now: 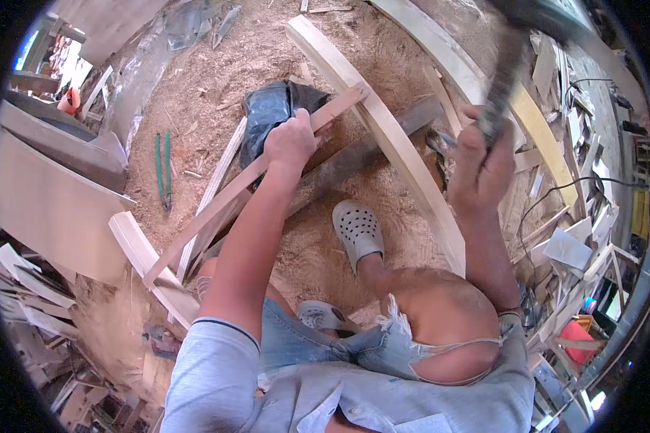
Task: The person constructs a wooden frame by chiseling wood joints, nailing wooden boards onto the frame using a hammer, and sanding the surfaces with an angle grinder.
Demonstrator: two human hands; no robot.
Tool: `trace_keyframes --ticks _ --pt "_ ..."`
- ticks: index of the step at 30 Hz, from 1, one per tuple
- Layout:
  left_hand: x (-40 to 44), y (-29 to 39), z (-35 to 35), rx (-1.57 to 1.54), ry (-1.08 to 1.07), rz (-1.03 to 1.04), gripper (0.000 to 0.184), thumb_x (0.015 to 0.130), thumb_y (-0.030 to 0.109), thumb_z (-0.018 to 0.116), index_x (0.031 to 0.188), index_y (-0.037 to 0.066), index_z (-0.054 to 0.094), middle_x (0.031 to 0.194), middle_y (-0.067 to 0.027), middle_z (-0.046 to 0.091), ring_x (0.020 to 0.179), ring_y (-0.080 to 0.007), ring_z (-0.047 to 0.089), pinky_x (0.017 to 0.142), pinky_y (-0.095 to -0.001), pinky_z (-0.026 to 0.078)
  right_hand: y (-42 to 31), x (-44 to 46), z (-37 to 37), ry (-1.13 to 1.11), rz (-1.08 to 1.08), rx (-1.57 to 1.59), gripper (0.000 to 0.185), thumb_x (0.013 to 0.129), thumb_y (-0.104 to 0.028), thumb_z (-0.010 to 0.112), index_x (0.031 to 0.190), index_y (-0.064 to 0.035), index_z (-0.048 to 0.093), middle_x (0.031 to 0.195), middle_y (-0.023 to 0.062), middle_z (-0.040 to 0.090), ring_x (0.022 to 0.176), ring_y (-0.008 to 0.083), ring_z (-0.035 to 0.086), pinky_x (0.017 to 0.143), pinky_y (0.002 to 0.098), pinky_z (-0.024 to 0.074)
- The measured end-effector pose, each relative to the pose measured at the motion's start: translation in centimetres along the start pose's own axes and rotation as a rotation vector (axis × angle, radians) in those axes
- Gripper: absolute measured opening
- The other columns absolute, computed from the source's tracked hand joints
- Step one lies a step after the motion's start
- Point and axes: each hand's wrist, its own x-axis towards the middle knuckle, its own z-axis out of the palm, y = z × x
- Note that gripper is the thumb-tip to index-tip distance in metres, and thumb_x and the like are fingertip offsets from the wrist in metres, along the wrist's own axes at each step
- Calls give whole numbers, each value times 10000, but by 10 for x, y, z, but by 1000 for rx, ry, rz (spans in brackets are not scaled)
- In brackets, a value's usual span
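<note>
Clock read from frame centre, 12 straight ahead. Nearest: faded blue ripped denim jeans (300, 328) at 6; pale perforated clog (357, 229) about centre. Short pale squared timber (152, 263) between 8 and 9, under the near end of a thin, flat, light-brown wooden strip (213, 220). Strip runs from there to 12–1, far end lying on a long, curved, pale wooden beam (404, 159) that sweeps 12 to 4. Left hand (291, 141), 11–12, fingers wrapped round strip. Right hand (484, 162), 2, clenched on a dark hammer (504, 86), raised and blurred. Beyond left hand: crumpled black plastic bag (267, 108), 11. Green-handled pliers (167, 162), 9–10, on sawdust.

Step, judging by pose: hammering strip to curved beam. Next move calls for strip kept steady, square blow at overlap, left fingers clear. Nail: can't tell.
</note>
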Motion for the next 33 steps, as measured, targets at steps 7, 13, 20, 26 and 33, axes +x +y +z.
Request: trace_keyframes --ticks 7,13,20,26,33 --pt "1 -3 0 -9 28 17 452 879 421 806 1049 85 555 901 -179 764 868 -389 770 751 -515 621 69 -31 58 -501 265 -439 381 1077 -334 572 1282 -13 561 889 285 689 760 546 659 684 550 538" --pt "0 -3 0 -13 -10 15 453 869 406 813 1062 82 561 924 -169 771 876 -380 772 766 -519 615 -18 2 -1 14 109 142 332 1077 -312 579 1210 -8 560 927 284 680 708 516 636 673 517 533" --pt "-1 2 -9 -18 -21 -20 444 870 402 813 1068 89 568 931 -172 772 901 -383 770 810 -516 611 67 -27 55 -481 202 -360 405 1092 -378 534 1232 2 550 924 314 680 842 500 686 712 523 550" --pt "2 -7 11 -2 48 32 470 875 472 793 1030 92 564 865 -170 763 840 -382 771 730 -497 626 -30 14 -14 27 74 304 444 1130 -418 450 1264 -8 557 705 -14 531 603 59 517 547 235 397" --pt "0 -7 5 -23 87 59 437 892 461 774 1022 100 565 831 -168 758 818 -384 771 720 -515 621 88 -46 72 -571 241 -449 432 1083 -398 530 1235 6 543 836 237 649 791 446 647 760 481 548"
